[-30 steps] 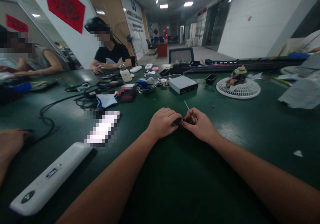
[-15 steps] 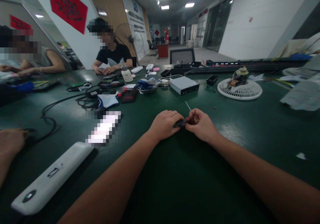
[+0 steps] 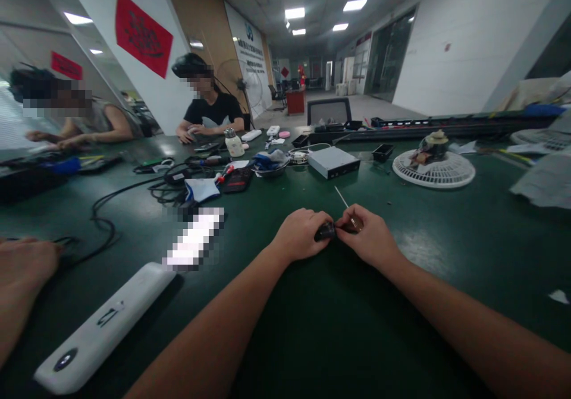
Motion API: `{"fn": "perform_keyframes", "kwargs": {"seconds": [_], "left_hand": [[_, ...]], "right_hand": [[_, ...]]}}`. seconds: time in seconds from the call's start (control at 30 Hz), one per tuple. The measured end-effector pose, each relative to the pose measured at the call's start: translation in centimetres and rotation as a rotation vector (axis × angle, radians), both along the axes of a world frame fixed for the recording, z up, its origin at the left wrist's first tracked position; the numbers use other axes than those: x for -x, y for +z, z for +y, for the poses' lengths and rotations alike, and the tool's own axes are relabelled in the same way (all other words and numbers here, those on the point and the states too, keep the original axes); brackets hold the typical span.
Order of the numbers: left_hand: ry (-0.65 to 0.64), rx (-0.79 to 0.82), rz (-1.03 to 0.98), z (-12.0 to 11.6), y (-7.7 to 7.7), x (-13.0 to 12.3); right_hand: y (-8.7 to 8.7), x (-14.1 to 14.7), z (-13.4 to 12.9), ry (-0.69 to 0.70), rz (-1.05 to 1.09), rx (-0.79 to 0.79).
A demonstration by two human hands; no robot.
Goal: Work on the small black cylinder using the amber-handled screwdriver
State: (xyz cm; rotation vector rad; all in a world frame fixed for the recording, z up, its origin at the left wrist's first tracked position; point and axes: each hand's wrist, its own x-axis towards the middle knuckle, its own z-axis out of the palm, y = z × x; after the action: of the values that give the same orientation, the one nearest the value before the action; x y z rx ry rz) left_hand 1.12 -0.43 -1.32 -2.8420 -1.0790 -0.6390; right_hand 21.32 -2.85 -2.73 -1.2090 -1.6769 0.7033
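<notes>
My left hand [image 3: 301,234] is closed round a small dark part [image 3: 325,231], whose exact kind I cannot make out. Close against it on the right, my right hand [image 3: 368,234] is closed on a screwdriver [image 3: 355,223] with an amber-looking handle. Its thin metal shaft [image 3: 342,197] points up and to the left, away from the dark part. The right thumb and forefinger reach the near end of the dark part; whether they pinch something tiny there is hidden. Both hands are just above the green table [image 3: 285,304].
A white elongated device [image 3: 107,327] and a blurred-out bright screen [image 3: 196,238] lie at left, beside another person's hand [image 3: 27,280]. Behind my hands are a grey drive box [image 3: 333,162], a white fan grille [image 3: 432,170], black cables [image 3: 104,209] and a white-blue cloth [image 3: 203,189]. Two people sit across.
The camera view has tilted up slightly and turned left, so everything sits lower and further right. Both hands keep their grip, and the dark part shows a little more.
</notes>
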Motion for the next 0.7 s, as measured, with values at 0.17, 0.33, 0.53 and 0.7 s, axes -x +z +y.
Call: {"fn": "perform_keyframes", "kwargs": {"seconds": [0.17, 0.33, 0.53, 0.7], "left_hand": [[-0.041, -0.034, -0.003, 0.11, -0.04, 0.18], [-0.044, -0.048, -0.004, 0.13, -0.02, 0.14], [-0.024, -0.052, 0.005, 0.14, -0.09, 0.06], [-0.009, -0.028, 0.023, 0.01, 0.05, 0.06]], "right_hand": [[0.16, -0.08, -0.08, 0.02, -0.013, 0.03], [0.52, -0.06, -0.31, 0.027, -0.036, -0.003], [0.85, -0.02, -0.49, 0.044, -0.047, -0.031], [0.78, 0.05, -0.39, 0.05, -0.027, -0.054]]}}
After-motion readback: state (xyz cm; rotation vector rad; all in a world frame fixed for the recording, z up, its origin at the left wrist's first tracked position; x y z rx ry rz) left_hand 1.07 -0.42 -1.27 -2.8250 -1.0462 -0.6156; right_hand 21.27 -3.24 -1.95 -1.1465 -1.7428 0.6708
